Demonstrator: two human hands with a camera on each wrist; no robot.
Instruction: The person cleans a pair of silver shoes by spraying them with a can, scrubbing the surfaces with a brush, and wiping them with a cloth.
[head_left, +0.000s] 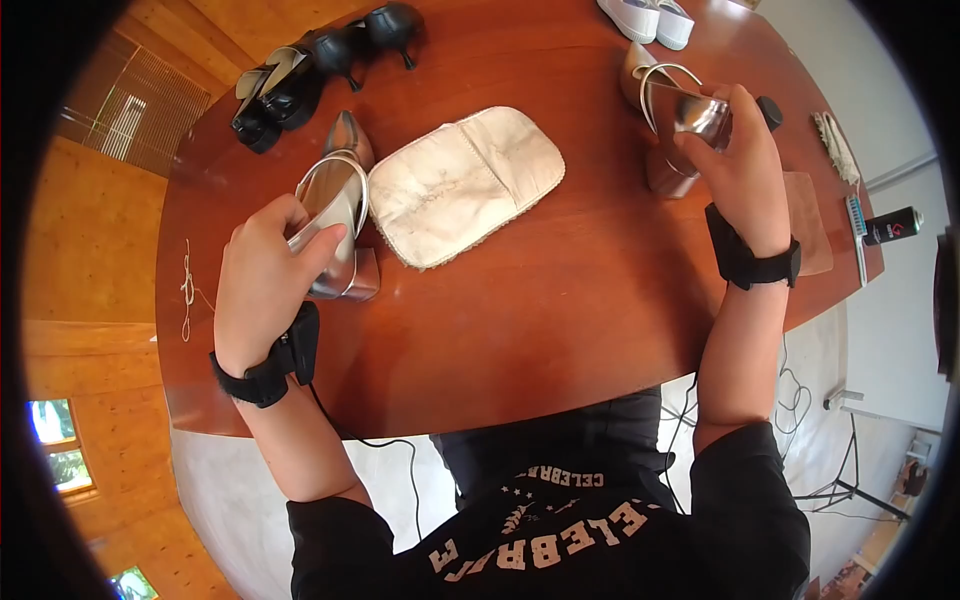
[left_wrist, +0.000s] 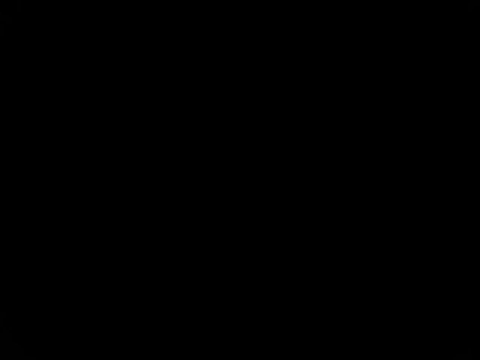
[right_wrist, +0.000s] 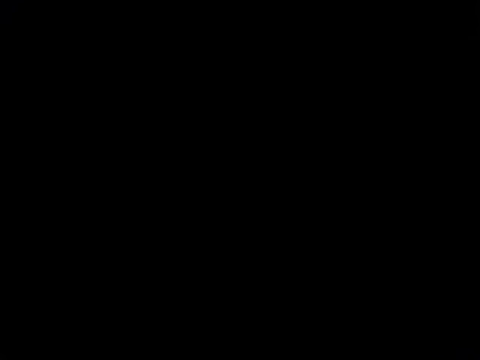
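On the round wooden table (head_left: 560,300) stand two silver block-heel shoes. My left hand (head_left: 268,262) grips the heel end of the left silver shoe (head_left: 340,190), thumb over its back strap. My right hand (head_left: 732,150) grips the back of the right silver shoe (head_left: 668,110), which is tilted with its heel toward the table. A cream padded cloth (head_left: 468,180) lies between the two shoes. Both wrist views are black.
A pair of black heels (head_left: 320,60) lies at the far left, white sneakers (head_left: 650,18) at the far edge. A brown cloth (head_left: 808,215), a brush (head_left: 856,225), a black can (head_left: 890,226) and a pale rag (head_left: 836,145) sit at the right edge.
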